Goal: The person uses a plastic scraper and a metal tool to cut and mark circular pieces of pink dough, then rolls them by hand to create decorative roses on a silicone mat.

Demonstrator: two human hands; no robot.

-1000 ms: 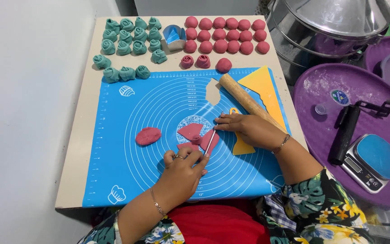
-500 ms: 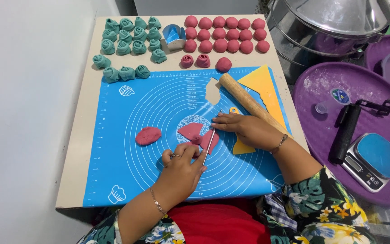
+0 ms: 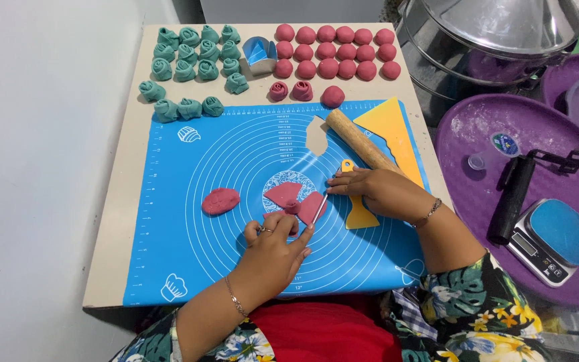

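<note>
The left hand [image 3: 277, 247] presses its fingertips on a flat pink dough piece [image 3: 311, 206] at the middle of the blue silicone mat [image 3: 236, 167], fingers spread, gripping nothing. The right hand [image 3: 376, 191] pinches a thin stick [image 3: 321, 206] laid along the dough's edge, over a yellow scraper [image 3: 358, 213]. A second cut piece [image 3: 283, 194] lies touching; a pink oval [image 3: 220, 200] sits apart. Risk, as I judge it: the soft dough may drag or tear if the stick slips. Beyond lie a wooden rolling pin [image 3: 360, 142], teal rosettes [image 3: 189, 60] and pink balls [image 3: 336, 50] on the worktop [image 3: 122, 201]. A round green sticker [image 3: 504, 143] marks the purple tray [image 3: 464, 167]
</note>
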